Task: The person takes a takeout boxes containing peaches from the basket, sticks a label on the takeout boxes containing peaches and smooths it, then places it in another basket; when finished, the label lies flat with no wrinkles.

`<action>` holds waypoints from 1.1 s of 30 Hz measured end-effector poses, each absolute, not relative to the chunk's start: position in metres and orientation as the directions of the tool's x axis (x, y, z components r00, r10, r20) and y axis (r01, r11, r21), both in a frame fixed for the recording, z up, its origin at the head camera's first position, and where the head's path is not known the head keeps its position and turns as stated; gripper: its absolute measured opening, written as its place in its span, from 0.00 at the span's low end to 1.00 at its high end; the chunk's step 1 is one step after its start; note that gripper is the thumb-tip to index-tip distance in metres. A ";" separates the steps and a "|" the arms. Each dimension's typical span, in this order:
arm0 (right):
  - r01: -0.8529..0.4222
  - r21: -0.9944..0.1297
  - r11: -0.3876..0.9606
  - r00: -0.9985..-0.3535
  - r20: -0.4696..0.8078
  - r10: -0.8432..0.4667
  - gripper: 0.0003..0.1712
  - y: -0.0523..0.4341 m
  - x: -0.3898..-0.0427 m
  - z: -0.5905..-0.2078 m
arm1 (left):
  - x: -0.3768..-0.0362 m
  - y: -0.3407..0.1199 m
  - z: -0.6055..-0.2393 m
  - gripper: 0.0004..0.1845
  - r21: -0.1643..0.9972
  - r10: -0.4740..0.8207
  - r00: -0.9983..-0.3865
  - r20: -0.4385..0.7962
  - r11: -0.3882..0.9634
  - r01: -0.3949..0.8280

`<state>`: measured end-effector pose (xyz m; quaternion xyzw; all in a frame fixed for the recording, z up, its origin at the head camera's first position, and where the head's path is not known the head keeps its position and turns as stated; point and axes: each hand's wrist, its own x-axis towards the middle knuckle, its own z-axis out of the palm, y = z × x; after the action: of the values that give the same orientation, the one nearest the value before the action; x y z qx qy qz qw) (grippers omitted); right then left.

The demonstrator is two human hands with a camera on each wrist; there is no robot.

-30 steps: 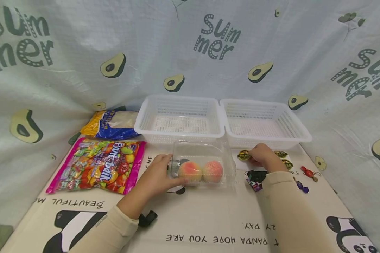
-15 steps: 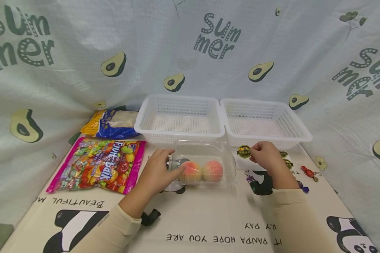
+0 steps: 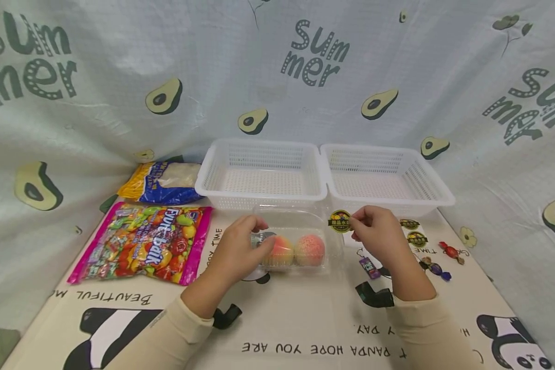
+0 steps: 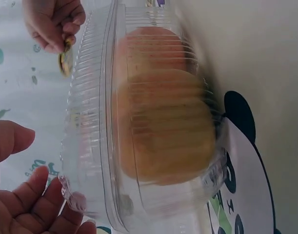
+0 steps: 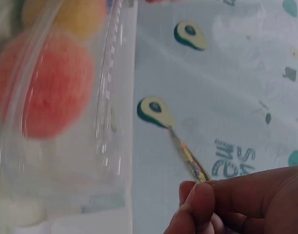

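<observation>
A clear plastic clamshell box [image 3: 298,241] with two peaches [image 3: 310,250] stands on the mat in front of two white baskets. My left hand [image 3: 238,252] holds the box at its left end, fingers curled over the lid edge; in the left wrist view the box [image 4: 149,122] fills the frame. My right hand [image 3: 376,234] pinches a round green and yellow sticker [image 3: 339,221] just above the box's right end. The right wrist view shows the sticker [image 5: 190,158] edge-on between my fingertips [image 5: 197,195], next to the box [image 5: 61,107].
Two white baskets [image 3: 263,174] [image 3: 384,180] stand side by side behind the box. A candy bag [image 3: 143,241] and a blue and yellow bag [image 3: 164,181] lie at left. More stickers [image 3: 413,231] and wrapped candies [image 3: 450,252] lie at right. Printed cloth walls surround the mat.
My right hand lifted the sticker off the sheet at right and carried it left toward the box. My left hand shifted up onto the box's lid edge.
</observation>
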<state>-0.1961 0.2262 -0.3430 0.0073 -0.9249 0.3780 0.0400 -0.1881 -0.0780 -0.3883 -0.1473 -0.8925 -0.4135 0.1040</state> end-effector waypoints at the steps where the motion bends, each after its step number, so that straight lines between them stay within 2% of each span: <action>1: -0.049 -0.709 0.704 -0.997 0.078 0.010 0.10 0.223 -0.195 -0.343 | -0.188 -0.077 -0.388 0.14 0.709 0.187 -0.930 0.315 0.606 0.362; 5: -0.053 -0.770 0.635 -0.998 0.058 -0.014 0.09 0.210 -0.194 -0.346 | -0.189 -0.069 -0.387 0.12 0.737 0.232 -0.913 0.337 0.538 0.409; 11: -0.046 -0.894 0.446 -0.997 0.012 -0.080 0.08 0.188 -0.196 -0.354 | -0.194 -0.054 -0.379 0.11 0.777 0.309 -0.875 0.374 0.410 0.477; 17: -0.058 -0.927 0.371 -0.989 0.002 -0.149 0.08 0.169 -0.202 -0.357 | -0.201 -0.045 -0.375 0.07 0.750 0.313 -0.840 0.443 0.384 0.539; 20: -0.058 -0.939 0.339 -0.988 0.005 -0.154 0.09 0.164 -0.206 -0.358 | -0.205 -0.044 -0.374 0.03 0.756 0.298 -0.854 0.426 0.401 0.518; 27: -0.024 -0.970 0.244 -0.985 -0.019 -0.172 0.09 0.163 -0.218 -0.362 | -0.216 -0.046 -0.371 0.03 0.766 0.301 -0.893 0.334 0.466 0.443; 33: 0.009 -0.946 0.323 -0.969 -0.088 -0.232 0.10 0.167 -0.231 -0.364 | -0.227 -0.045 -0.368 0.04 0.764 0.299 -0.930 0.216 0.542 0.351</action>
<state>-0.2306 0.1671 -0.3643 0.0692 -0.8066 0.5778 -0.1041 -0.2266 -0.0452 -0.3685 -0.1852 -0.8775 -0.4415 0.0298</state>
